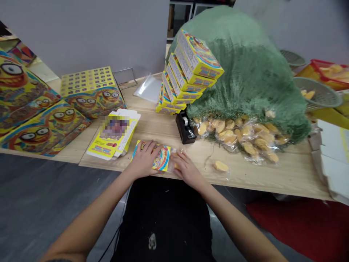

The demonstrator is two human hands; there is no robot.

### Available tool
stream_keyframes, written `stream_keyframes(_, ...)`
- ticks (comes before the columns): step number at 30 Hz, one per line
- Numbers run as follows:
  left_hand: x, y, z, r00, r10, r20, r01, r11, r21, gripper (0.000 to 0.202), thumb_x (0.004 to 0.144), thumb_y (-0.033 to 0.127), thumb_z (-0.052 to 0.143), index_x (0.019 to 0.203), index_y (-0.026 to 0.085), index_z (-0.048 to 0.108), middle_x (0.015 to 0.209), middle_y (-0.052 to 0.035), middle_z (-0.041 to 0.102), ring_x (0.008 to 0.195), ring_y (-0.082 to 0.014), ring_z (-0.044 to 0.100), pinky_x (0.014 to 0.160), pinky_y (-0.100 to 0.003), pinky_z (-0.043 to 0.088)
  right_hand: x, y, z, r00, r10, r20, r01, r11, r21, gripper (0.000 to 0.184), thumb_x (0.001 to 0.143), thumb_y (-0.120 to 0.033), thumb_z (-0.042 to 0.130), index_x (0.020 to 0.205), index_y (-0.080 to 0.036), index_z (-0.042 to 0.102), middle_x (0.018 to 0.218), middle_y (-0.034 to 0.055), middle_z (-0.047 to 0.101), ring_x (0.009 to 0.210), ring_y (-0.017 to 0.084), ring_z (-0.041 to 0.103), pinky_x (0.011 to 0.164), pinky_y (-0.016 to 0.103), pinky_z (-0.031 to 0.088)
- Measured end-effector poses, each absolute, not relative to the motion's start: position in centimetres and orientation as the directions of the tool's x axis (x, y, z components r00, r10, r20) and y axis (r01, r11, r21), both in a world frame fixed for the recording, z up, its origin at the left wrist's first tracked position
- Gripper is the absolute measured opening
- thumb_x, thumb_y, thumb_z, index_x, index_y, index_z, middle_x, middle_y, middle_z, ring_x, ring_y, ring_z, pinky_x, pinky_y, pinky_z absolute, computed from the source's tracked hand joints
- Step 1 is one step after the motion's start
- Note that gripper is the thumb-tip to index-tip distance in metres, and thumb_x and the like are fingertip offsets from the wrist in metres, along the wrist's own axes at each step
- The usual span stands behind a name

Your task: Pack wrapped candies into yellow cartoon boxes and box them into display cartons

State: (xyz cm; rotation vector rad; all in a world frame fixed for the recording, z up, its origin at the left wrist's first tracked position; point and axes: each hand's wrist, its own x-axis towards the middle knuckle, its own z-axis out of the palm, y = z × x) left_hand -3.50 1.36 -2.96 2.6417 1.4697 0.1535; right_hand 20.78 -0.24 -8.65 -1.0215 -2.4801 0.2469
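A small yellow box (164, 159) with a colourful rainbow print lies near the table's front edge. My left hand (144, 160) rests over its left part, fingers laid across the top and holding it. At the box's right end my right hand (187, 169) has its fingers bent over a yellow piece in clear wrap (176, 166), which is mostly hidden. One loose wrapped yellow piece (221, 166) lies to the right of that hand. Left of the box, an opened yellow carton (107, 140) with white flaps lies on the table.
A leaning stack of yellow boxes (188, 72) stands behind a black tape dispenser (185, 129). Several wrapped yellow pieces (248, 136) spill from a large green sack (240, 72). Large printed cartons (43, 127) fill the left side. Baskets (320, 94) stand at far right.
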Motion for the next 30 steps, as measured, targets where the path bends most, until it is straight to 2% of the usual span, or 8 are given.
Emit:
stream_keyframes(5,-3.5,1.3,-3.0,0.517,0.855,0.043,0.84,-0.517,0.164,0.1,0.059,0.063,0.074,0.141,0.018,0.038,0.141,-0.0176,0.044,0.133,-0.0348,0.035,0.114,-0.054,0.012,17.7,0.2,-6.6,-0.426,0.862,0.274,0.817,0.496,-0.293,0.024,0.088,-0.038,0.058,0.103,-0.022,0.067,0.118,0.0147,0.059,0.111,0.032,0.051,0.091,0.052,0.044)
stream_keyframes(10,-3.7,1.4,-3.1,0.518,0.854,0.045,0.835,-0.517,0.188,0.102,0.059,0.064,0.074,0.142,0.018,0.037,0.141,-0.0183,0.044,0.133,-0.0353,0.034,0.114,-0.055,0.012,20.0,-0.6,-5.8,-0.513,0.815,0.271,0.723,0.58,-0.376,0.044,0.088,-0.038,0.057,0.124,-0.014,0.056,0.127,0.0183,0.052,0.118,0.031,0.045,0.097,0.049,0.043)
stream_keyframes(13,-3.7,1.3,-3.2,0.521,0.853,0.045,0.833,-0.519,0.193,0.103,0.059,0.063,0.075,0.143,0.018,0.036,0.142,-0.019,0.042,0.134,-0.0361,0.033,0.113,-0.056,0.012,20.6,-1.0,-6.4,-0.443,0.864,0.241,0.755,0.504,-0.419,0.036,0.09,-0.033,0.055,0.121,-0.017,0.059,0.117,0.017,0.055,0.106,0.028,0.052,0.089,0.047,0.049)
stream_keyframes(18,-3.7,1.3,-3.0,0.512,0.857,0.062,0.833,-0.512,0.207,0.099,0.06,0.06,0.076,0.142,0.019,0.037,0.141,-0.0188,0.043,0.134,-0.0366,0.034,0.113,-0.056,0.011,18.9,-0.7,-7.1,-0.504,0.826,0.252,0.611,0.547,-0.571,0.024,0.093,-0.025,0.05,0.112,-0.021,0.064,0.102,0.0104,0.059,0.092,0.021,0.056,0.081,0.036,0.053)
stream_keyframes(21,-3.7,1.2,-2.8,0.514,0.856,0.059,0.833,-0.514,0.206,0.1,0.059,0.061,0.076,0.141,0.019,0.038,0.14,-0.0187,0.044,0.133,-0.036,0.035,0.114,-0.055,0.011,18.9,-0.7,-6.8,-0.463,0.835,0.298,0.636,0.547,-0.545,0.024,0.092,-0.026,0.052,0.11,-0.017,0.065,0.106,0.0123,0.057,0.097,0.022,0.055,0.083,0.035,0.052)
stream_keyframes(25,-3.7,1.2,-3.0,0.516,0.854,0.063,0.832,-0.517,0.202,0.1,0.06,0.061,0.076,0.142,0.019,0.038,0.142,-0.0189,0.043,0.134,-0.0357,0.033,0.114,-0.055,0.011,18.7,-0.7,-6.9,-0.399,0.88,0.258,0.738,0.476,-0.479,0.023,0.093,-0.03,0.051,0.094,-0.02,0.071,0.084,0.008,0.057,0.083,0.021,0.055,0.074,0.034,0.051)
stream_keyframes(27,-3.8,1.2,-3.1,0.508,0.859,0.066,0.836,-0.51,0.201,0.099,0.06,0.061,0.076,0.141,0.019,0.038,0.142,-0.0189,0.043,0.134,-0.0359,0.033,0.114,-0.056,0.011,18.2,-0.7,-7.0,-0.381,0.896,0.227,0.695,0.44,-0.569,0.025,0.093,-0.029,0.049,0.089,-0.021,0.073,0.079,0.0071,0.058,0.079,0.02,0.057,0.072,0.032,0.052)
stream_keyframes(30,-3.9,1.3,-3.1,0.504,0.861,0.058,0.839,-0.505,0.201,0.1,0.059,0.06,0.076,0.142,0.018,0.038,0.141,-0.0188,0.043,0.134,-0.036,0.034,0.114,-0.055,0.012,18.3,-1.2,-6.6,-0.301,0.944,0.137,0.513,0.281,-0.811,0.024,0.092,-0.03,0.05,0.101,-0.022,0.071,0.094,0.0092,0.064,0.09,0.02,0.062,0.081,0.036,0.054)
